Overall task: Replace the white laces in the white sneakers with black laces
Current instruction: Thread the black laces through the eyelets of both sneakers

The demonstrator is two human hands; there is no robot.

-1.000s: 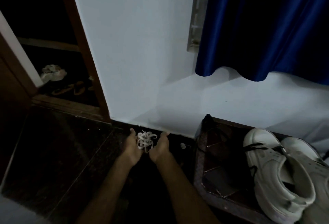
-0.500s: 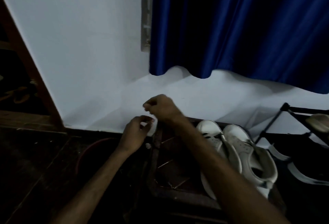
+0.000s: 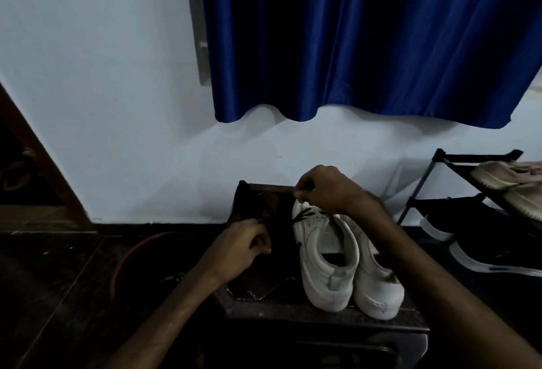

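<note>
Pinched in the curled fingers of the left hand (image 3: 240, 247) is one end of a black lace (image 3: 305, 214), seen faintly as a thin strand running toward the toe of the left sneaker. The right hand (image 3: 325, 190) is closed above that toe in a fingertip pinch, on what is judged to be the other end, though the tip is too small to be made out for certain. The sneakers (image 3: 328, 239) are stood side by side on a stool (image 3: 293, 314), toes toward the wall (image 3: 102, 104). The lace is crossed through the front eyelets of the left one; the other's eyelets are hidden behind the right wrist.

The ends may be left uneven if one hand is pulled harder than the other. The shoe is held by nothing, so it may be dragged or tipped by the pull. An eyelet may be skipped or the lace twisted, since the light is poor and black is lost against the dark stool. A tip may also slip from so slight a pinch.

The stool top is dark, marked with thin pale lines and bounded by a raised rim. It is set on a dark floor (image 3: 58, 280) against the white wall. A blue curtain (image 3: 352, 46) is hung above, and a rack (image 3: 440, 181) of other shoes is placed to the right
</note>
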